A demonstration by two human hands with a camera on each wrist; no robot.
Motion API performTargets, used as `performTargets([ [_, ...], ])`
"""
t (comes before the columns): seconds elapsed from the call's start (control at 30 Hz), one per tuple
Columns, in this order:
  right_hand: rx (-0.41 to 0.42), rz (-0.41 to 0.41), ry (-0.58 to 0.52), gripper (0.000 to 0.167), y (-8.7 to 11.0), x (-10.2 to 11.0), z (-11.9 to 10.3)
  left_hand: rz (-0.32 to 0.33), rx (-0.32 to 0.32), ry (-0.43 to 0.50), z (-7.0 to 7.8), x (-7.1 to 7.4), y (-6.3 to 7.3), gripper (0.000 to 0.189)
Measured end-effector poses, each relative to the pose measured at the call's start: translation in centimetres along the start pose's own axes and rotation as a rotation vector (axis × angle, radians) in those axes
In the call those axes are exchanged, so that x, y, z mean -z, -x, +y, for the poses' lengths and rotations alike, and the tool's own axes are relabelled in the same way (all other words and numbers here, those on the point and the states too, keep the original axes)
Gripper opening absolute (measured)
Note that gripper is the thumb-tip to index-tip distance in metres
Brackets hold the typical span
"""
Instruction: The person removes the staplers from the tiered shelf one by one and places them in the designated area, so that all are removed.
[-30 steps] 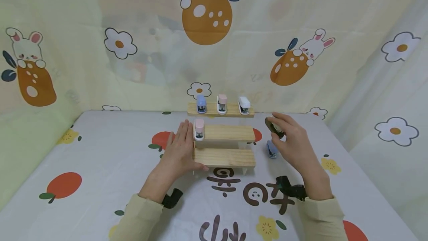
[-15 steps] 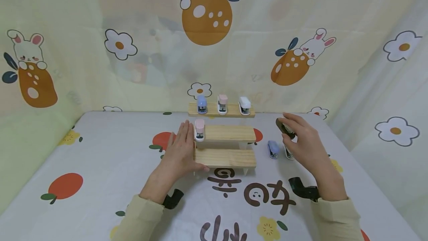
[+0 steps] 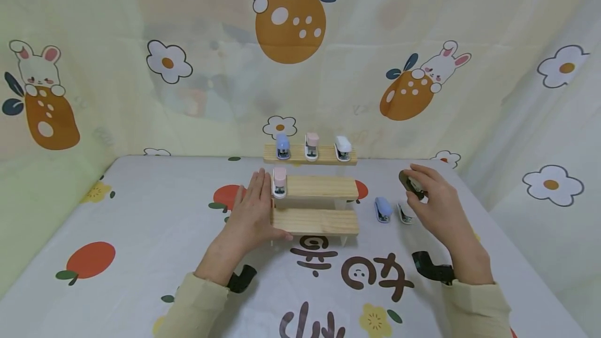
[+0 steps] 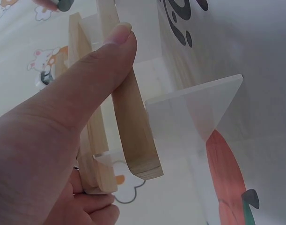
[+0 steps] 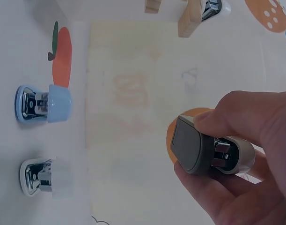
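Note:
My right hand (image 3: 439, 200) pinches a mini stapler (image 3: 413, 184) between thumb and fingers, raised off the table at the right. In the right wrist view this stapler (image 5: 192, 143) is tilted, with a dark grey face and a pale part near the palm. My left hand (image 3: 251, 215) lies along the left side of a stepped wooden rack (image 3: 314, 220), fingers straight. Its thumb (image 4: 105, 61) rests against the lowest board. A pink stapler (image 3: 279, 181) stands at the left end of the middle board. The top board bears a blue stapler (image 3: 283, 146), a pink stapler (image 3: 312, 146) and a white stapler (image 3: 343, 148).
Right of the rack, a blue stapler (image 3: 383, 209) and a white stapler (image 3: 405, 213) stand side by side on the table. The printed tablecloth (image 3: 155, 213) meets a patterned curtain (image 3: 211, 98) behind. Clear supports (image 4: 189, 105) hold up the boards.
My right hand has moved to the right with the held stapler, uncovering the blue and white staplers on the table. The left hand has stayed at the rack.

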State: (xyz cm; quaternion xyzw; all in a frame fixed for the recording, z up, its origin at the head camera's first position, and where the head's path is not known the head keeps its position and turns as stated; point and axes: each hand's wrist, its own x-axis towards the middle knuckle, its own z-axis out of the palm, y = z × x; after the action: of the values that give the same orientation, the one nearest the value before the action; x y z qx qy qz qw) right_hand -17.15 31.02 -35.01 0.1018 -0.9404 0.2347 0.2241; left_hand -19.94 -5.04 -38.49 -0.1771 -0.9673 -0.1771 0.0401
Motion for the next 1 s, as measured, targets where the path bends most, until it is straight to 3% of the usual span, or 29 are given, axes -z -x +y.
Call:
performTargets([
  [0.3,-0.084,-0.052,0.013,0.048,0.2,0.4,1.3,0.010,-0.010,-0.014,0.1,0.0,-0.2,0.143],
  [1.0,-0.143,-0.131,0.059,0.052,0.6,0.7,2.8,0.004,0.001,0.007,0.1,0.0,0.0,0.142],
])
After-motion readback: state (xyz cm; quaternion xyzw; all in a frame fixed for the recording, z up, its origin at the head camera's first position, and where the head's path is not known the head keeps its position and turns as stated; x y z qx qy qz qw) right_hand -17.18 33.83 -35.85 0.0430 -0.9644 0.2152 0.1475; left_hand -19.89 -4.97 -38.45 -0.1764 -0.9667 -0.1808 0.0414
